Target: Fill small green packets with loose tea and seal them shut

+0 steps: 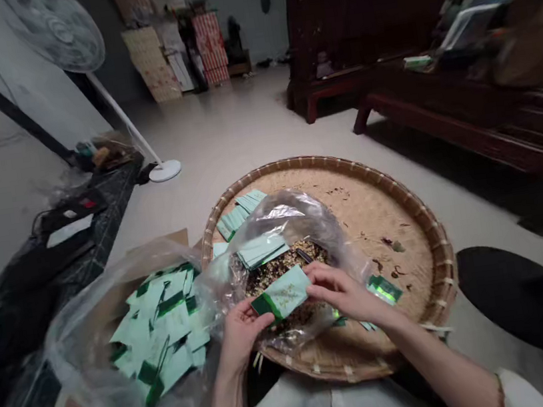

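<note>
The left hand [242,332] and right hand [339,291] hold a pale green packet [281,293] between them, above a plastic bag [298,216] of what looks like dried tea [280,263], with more packets [160,327] piled left of the hands.

Your packet [281,294]: matt pale-green paper, glossy green foil band.
Your bag [274,223]: thin clear plastic, glossy and crinkled.
Your tray [379,215]: rough woven bamboo, matt.
Your bench [461,116]: dark polished wood.
Your floor [222,136]: smooth, pale, faintly shiny.
</note>
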Motion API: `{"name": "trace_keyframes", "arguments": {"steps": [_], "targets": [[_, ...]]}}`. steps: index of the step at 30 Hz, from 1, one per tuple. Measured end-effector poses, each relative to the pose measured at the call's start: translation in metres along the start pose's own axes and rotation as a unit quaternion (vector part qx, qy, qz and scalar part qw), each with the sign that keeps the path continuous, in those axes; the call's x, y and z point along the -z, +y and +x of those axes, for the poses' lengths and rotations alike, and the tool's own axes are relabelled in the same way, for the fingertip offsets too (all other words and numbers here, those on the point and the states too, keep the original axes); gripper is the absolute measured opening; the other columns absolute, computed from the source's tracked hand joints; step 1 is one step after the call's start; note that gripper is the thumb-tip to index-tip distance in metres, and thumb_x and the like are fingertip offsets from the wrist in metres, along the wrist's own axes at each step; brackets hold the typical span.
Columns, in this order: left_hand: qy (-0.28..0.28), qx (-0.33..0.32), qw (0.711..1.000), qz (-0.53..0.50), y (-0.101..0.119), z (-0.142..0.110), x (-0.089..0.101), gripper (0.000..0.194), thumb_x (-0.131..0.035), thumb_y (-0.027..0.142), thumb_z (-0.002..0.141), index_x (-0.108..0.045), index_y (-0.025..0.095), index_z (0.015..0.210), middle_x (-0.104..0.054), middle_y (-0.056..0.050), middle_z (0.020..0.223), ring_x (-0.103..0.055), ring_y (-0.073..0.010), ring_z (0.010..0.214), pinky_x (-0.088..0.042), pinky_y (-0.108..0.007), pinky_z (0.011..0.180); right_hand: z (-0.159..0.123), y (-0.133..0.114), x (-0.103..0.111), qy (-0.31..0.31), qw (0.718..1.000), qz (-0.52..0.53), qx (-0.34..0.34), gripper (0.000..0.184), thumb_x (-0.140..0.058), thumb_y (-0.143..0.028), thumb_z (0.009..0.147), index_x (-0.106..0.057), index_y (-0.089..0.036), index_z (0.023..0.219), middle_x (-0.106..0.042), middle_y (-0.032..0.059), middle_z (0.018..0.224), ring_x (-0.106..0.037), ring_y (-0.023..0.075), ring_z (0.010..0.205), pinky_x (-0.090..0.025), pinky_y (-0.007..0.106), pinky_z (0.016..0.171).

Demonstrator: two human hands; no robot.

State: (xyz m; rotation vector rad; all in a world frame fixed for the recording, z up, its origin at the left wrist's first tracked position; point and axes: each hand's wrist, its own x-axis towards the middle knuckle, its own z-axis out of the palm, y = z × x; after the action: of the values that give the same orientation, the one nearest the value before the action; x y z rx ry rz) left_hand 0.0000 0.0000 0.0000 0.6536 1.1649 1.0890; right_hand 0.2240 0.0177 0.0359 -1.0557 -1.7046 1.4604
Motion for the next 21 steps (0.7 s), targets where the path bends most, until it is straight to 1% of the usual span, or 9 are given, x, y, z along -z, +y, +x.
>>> {"name": "trace_keyframes", "arguments": {"steps": [4, 9, 11, 13, 15, 16, 17, 19, 21], "targets": [[-0.010, 0.014, 1.000, 0.008, 0.000, -0.001, 0.000, 0.039, -0.088, 0.024, 0.043, -0.071, 0.009, 0.075, -0.072, -0.006, 0.067, -0.062, -0.0122, 0.057, -0.051, -0.020, 0.051, 0.004, 0.003, 0.000, 0.023, 0.998, -0.048, 0.039, 0.038, -0.047, -0.045, 0.091, -0.055, -0.016, 0.067, -0.051, 0.0058, 0.092, -0.052, 0.0171, 0.086, -0.043, 0.030, 0.078], [-0.029, 0.021, 0.999, -0.002, -0.003, -0.006, -0.009, 0.043, -0.086, 0.027, 0.051, -0.069, 0.011, 0.087, -0.070, -0.005, 0.076, -0.061, -0.0120, 0.059, -0.050, -0.019, 0.046, -0.001, -0.003, -0.018, 0.010, 0.987, -0.127, 0.097, 0.026, -0.047, -0.033, 0.093, -0.065, -0.018, 0.084, -0.052, 0.0038, 0.090, -0.052, 0.0153, 0.085, -0.043, 0.028, 0.078], [-0.039, 0.031, 0.999, -0.002, -0.004, -0.008, -0.014, 0.043, -0.087, 0.028, 0.050, -0.068, 0.011, 0.085, -0.070, -0.005, 0.075, -0.061, -0.0128, 0.059, -0.050, -0.019, 0.045, -0.002, -0.005, -0.025, 0.005, 0.986, -0.134, 0.101, 0.028, -0.045, -0.034, 0.094, -0.065, -0.018, 0.081, -0.052, 0.0032, 0.088, -0.052, 0.0149, 0.083, -0.042, 0.028, 0.079], [-0.016, 0.031, 0.999, -0.001, -0.003, -0.009, -0.018, 0.043, -0.087, 0.032, 0.049, -0.068, 0.011, 0.081, -0.069, -0.005, 0.073, -0.060, -0.0126, 0.056, -0.049, -0.019, 0.043, -0.002, -0.004, -0.029, 0.034, 0.991, -0.091, 0.095, 0.034, -0.044, -0.039, 0.094, -0.062, -0.017, 0.075, -0.052, 0.0035, 0.087, -0.051, 0.0152, 0.082, -0.042, 0.028, 0.078], [0.018, 0.023, 0.999, 0.016, 0.001, -0.012, -0.020, 0.047, -0.086, 0.038, 0.047, -0.067, 0.011, 0.080, -0.070, -0.005, 0.071, -0.060, -0.0132, 0.053, -0.046, -0.019, 0.040, 0.001, 0.000, -0.033, 0.101, 0.993, 0.025, 0.050, 0.037, -0.043, -0.047, 0.092, -0.057, -0.018, 0.074, -0.054, 0.0034, 0.086, -0.051, 0.0155, 0.081, -0.043, 0.027, 0.071], [0.036, 0.017, 0.998, 0.040, 0.004, -0.013, -0.020, 0.048, -0.086, 0.040, 0.046, -0.067, 0.011, 0.079, -0.070, -0.005, 0.070, -0.060, -0.0137, 0.052, -0.045, -0.020, 0.040, 0.002, 0.002, -0.035, 0.138, 0.984, 0.108, 0.014, 0.036, -0.044, -0.049, 0.091, -0.056, -0.018, 0.077, -0.055, 0.0030, 0.087, -0.051, 0.0151, 0.080, -0.043, 0.025, 0.068], [0.057, 0.008, 0.995, 0.078, 0.008, -0.016, -0.020, 0.048, -0.085, 0.043, 0.045, -0.066, 0.011, 0.076, -0.069, -0.005, 0.068, -0.059, -0.0142, 0.050, -0.045, -0.021, 0.040, 0.004, 0.004, -0.038, 0.168, 0.965, 0.202, -0.024, 0.033, -0.045, -0.050, 0.090, -0.055, -0.019, 0.081, -0.056, 0.0023, 0.087, -0.052, 0.0144, 0.078, -0.042, 0.023, 0.064], [0.108, -0.033, 0.975, 0.190, 0.017, -0.021, -0.020, 0.045, -0.082, 0.046, 0.048, -0.067, 0.011, 0.071, -0.067, -0.003, 0.061, -0.058, -0.0149, 0.047, -0.046, -0.023, 0.043, 0.008, 0.008, -0.045, 0.193, 0.896, 0.387, -0.096, 0.024, -0.047, -0.044, 0.091, -0.054, -0.020, 0.090, -0.058, 0.0007, 0.085, -0.055, 0.0130, 0.074, -0.043, 0.021, 0.062], [0.154, -0.115, 0.926, 0.325, 0.025, -0.028, -0.022, 0.039, -0.077, 0.047, 0.055, -0.069, 0.012, 0.070, -0.064, -0.002, 0.055, -0.056, -0.0153, 0.049, -0.046, -0.024, 0.049, 0.012, 0.011, -0.054, 0.180, 0.812, 0.530, -0.166, 0.019, -0.043, -0.036, 0.093, -0.053, -0.020, 0.090, -0.060, 0.0005, 0.078, -0.058, 0.0129, 0.068, -0.046, 0.024, 0.063]]}}
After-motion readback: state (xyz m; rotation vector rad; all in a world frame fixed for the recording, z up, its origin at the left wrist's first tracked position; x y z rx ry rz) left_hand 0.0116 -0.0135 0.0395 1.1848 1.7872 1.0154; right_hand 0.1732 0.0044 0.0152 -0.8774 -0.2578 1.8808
